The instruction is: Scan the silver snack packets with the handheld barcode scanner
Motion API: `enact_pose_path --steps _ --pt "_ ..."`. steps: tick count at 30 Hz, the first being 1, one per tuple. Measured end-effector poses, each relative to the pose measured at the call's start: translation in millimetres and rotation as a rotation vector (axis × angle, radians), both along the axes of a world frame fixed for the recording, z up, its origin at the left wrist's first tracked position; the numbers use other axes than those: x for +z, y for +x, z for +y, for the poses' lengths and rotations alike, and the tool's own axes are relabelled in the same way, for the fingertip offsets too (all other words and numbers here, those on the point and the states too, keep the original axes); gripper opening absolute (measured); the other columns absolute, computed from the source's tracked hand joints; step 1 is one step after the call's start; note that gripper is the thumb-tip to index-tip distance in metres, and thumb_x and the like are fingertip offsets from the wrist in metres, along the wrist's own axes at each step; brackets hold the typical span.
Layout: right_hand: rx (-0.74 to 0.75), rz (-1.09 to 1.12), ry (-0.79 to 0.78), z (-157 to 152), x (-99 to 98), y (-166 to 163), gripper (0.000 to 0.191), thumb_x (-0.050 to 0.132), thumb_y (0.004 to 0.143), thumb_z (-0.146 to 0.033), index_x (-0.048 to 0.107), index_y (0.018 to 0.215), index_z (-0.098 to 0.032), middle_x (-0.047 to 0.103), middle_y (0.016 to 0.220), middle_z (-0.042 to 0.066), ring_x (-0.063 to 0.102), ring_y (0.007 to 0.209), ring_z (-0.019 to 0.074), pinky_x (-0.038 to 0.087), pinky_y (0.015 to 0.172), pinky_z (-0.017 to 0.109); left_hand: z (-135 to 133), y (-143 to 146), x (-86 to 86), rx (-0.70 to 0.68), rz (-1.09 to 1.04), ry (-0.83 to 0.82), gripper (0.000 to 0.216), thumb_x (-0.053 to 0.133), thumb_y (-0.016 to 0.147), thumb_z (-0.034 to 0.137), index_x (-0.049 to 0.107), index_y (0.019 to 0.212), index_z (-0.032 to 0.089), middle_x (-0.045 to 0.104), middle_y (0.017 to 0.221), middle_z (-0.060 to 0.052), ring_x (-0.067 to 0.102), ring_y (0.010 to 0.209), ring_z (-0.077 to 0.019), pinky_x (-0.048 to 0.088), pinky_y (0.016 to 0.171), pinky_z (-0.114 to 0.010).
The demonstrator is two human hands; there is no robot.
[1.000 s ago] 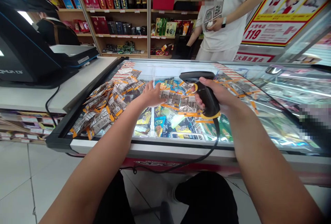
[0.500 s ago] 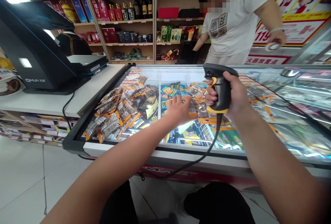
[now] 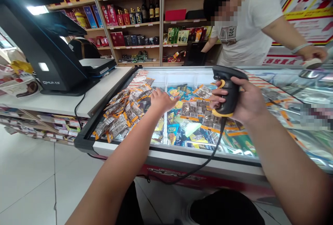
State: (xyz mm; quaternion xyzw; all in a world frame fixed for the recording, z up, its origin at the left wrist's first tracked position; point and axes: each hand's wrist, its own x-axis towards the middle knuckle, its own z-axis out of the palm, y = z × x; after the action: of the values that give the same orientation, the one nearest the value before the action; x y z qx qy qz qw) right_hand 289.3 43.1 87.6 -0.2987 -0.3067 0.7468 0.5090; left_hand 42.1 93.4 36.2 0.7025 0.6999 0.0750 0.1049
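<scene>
My right hand (image 3: 248,100) is wrapped round the grip of a black and yellow barcode scanner (image 3: 229,93), whose cord hangs down and loops along the freezer's front. My left hand (image 3: 161,102) is open, palm down and fingers spread, above the glass-topped chest freezer (image 3: 111,147). It holds nothing that I can see. Left of it lies a heap of small orange-edged snack packets (image 3: 123,110). More such packets (image 3: 195,109) lie in a row between my two hands. Bags in blue, yellow and green show inside the freezer beneath them.
At the left, a checkout terminal (image 3: 59,55) stands on a white counter (image 3: 91,103) beside a bowl-shaped tub (image 3: 22,87). Behind the freezer, a person in a white T-shirt (image 3: 247,27) leans forward. Shelves (image 3: 135,25) of bottles and boxes line the back wall.
My left hand has moved left, away from the middle packets toward the heap. The scanner stays in my right hand. The person opposite has bent lower and stretched an arm to the right.
</scene>
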Motion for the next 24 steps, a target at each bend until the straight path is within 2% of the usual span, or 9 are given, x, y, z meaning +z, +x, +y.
enact_pose_path --steps 3,5,8,10,13,15,18,21,24 --pt "0.017 0.04 -0.01 2.9 -2.5 1.5 0.017 0.054 0.102 -0.035 0.063 0.099 -0.021 0.044 0.07 -0.004 0.049 0.059 0.0081 0.046 0.061 0.026 13.4 -13.0 -4.0 0.105 0.096 0.001 0.109 0.018 0.094 0.086 0.052 0.156 0.002 0.02 0.177 -0.029 0.016 0.165 -0.0468 0.021 0.131 -0.056" --pt "0.029 0.034 0.01 7.4 -5.7 3.3 0.014 0.065 0.093 -0.033 0.061 0.099 -0.021 0.043 0.068 -0.005 0.048 0.057 0.009 0.048 0.058 0.026 17.8 -16.9 -6.2 0.116 0.139 -0.02 0.105 0.017 0.096 0.084 0.054 0.156 0.006 0.023 0.178 -0.025 0.017 0.165 -0.0441 0.022 0.13 -0.055" --pt "0.049 0.014 0.046 15.6 -10.8 7.2 0.03 0.078 0.077 -0.029 0.059 0.098 -0.02 0.044 0.067 -0.006 0.045 0.055 0.01 0.05 0.054 0.028 16.8 -16.2 -7.1 0.104 0.183 -0.022 0.099 0.021 0.1 0.079 0.056 0.155 0.005 0.024 0.177 -0.025 0.017 0.165 -0.0434 0.02 0.131 -0.055" --pt "0.059 0.004 0.053 19.4 -13.3 9.5 0.032 0.08 0.075 -0.028 0.06 0.098 -0.019 0.045 0.068 -0.006 0.046 0.056 0.0101 0.051 0.054 0.028 13.1 -12.8 -6.6 0.087 0.185 0.043 0.091 0.029 0.102 0.075 0.059 0.152 0.005 0.032 0.174 -0.026 0.024 0.162 -0.045 0.023 0.13 -0.055" --pt "0.062 -0.009 0.047 20.9 -15.1 11.2 0.028 0.077 0.08 -0.03 0.06 0.097 -0.018 0.045 0.069 -0.005 0.046 0.057 0.0099 0.05 0.054 0.028 9.5 -6.2 -5.2 0.007 0.127 0.226 0.071 0.045 0.104 0.061 0.065 0.143 0.006 0.049 0.162 -0.025 0.039 0.151 -0.0463 0.033 0.124 -0.056" --pt "0.076 -0.011 0.043 19.8 -15.1 11.2 0.024 0.074 0.084 -0.032 0.06 0.098 -0.017 0.045 0.069 -0.005 0.046 0.057 0.0097 0.05 0.055 0.029 11.6 -3.0 -4.4 -0.086 0.024 0.381 0.052 0.052 0.104 0.045 0.068 0.137 0.008 0.057 0.153 -0.023 0.048 0.143 -0.0435 0.039 0.119 -0.055" --pt "0.105 -0.017 0.046 16.7 -13.4 10.8 0.019 0.068 0.09 -0.033 0.059 0.098 -0.018 0.045 0.07 -0.005 0.045 0.056 0.0097 0.049 0.056 0.029 21.4 -3.0 -4.9 -0.19 -0.238 0.586 0.028 0.052 0.099 0.015 0.072 0.118 0.015 0.072 0.13 -0.016 0.063 0.124 -0.0322 0.046 0.112 -0.046" --pt "0.126 -0.089 0.039 15.3 -11.6 11.0 0.017 0.062 0.096 -0.035 0.059 0.097 -0.018 0.044 0.068 -0.005 0.043 0.054 0.0096 0.046 0.052 0.027 33.6 -8.5 -7.8 -0.168 -0.526 0.678 0.026 0.053 0.088 0.001 0.069 0.094 0.02 0.076 0.102 -0.009 0.069 0.102 -0.0245 0.05 0.099 -0.037" --pt "0.172 -0.213 0.012 17.1 -13.2 11.7 0.02 0.062 0.097 -0.04 0.058 0.095 -0.02 0.043 0.065 -0.005 0.04 0.05 0.0105 0.04 0.045 0.024 43.6 -15.8 -11.6 -0.129 -0.754 0.704 0.029 0.056 0.077 -0.002 0.064 0.092 0.021 0.071 0.087 -0.003 0.067 0.086 -0.0204 0.051 0.083 -0.032"
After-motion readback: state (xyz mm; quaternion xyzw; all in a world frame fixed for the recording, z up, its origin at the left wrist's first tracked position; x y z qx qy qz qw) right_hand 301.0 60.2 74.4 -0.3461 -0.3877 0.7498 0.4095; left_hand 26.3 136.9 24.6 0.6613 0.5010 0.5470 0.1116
